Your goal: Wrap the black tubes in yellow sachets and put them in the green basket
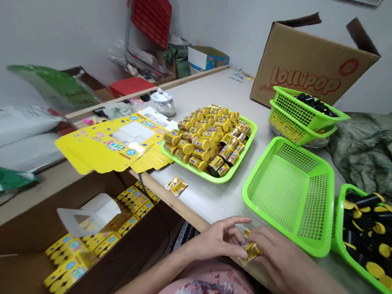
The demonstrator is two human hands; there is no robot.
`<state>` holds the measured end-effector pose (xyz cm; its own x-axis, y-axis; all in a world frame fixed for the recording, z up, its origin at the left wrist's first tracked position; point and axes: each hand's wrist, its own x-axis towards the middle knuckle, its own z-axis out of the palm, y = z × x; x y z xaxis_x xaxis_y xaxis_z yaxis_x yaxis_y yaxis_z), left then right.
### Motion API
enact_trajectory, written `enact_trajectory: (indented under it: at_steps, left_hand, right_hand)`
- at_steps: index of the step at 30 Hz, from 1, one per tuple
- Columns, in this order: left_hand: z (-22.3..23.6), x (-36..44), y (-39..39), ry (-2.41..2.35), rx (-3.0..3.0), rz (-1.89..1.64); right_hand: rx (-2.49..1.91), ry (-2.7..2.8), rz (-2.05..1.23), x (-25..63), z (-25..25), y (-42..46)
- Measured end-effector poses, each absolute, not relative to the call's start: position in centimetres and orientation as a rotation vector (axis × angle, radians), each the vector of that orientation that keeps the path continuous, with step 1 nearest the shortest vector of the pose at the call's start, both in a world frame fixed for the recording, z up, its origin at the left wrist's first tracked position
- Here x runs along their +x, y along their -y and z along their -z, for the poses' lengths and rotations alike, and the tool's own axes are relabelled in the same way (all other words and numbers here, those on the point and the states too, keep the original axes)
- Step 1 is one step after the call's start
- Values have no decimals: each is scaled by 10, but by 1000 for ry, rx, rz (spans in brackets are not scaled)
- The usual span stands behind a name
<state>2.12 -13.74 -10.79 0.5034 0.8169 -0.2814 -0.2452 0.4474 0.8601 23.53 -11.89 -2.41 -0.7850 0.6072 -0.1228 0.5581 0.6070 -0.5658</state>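
The 2 hands, left (228, 238) and right (272, 252), pinch a crinkly, shiny yellow wrapper (251, 251) between their curled fingers, nearer than the rectangular, perforated green plastic basket (278, 184) just beyond.

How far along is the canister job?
Looks done: labelled canisters heaped on the green tray; filled yellow boxes in the carton below.
In hand: small yellow packet, between left hand and right hand.
Probably left: unlabelled black canisters in the far-right basket; the flat yellow cardboard. Totals can't be told.
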Motion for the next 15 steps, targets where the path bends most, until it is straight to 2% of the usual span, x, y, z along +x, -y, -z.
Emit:
enact_trajectory:
  at_steps: [7, 15]
  left_hand:
    - [128, -3, 134, -1087, 964, -960]
    - [142, 7, 136, -1185, 1466, -997]
  right_hand:
    - [-1260, 2232, -625, 273, 10, 49]
    - [-1796, 1948, -909, 276, 25, -5]
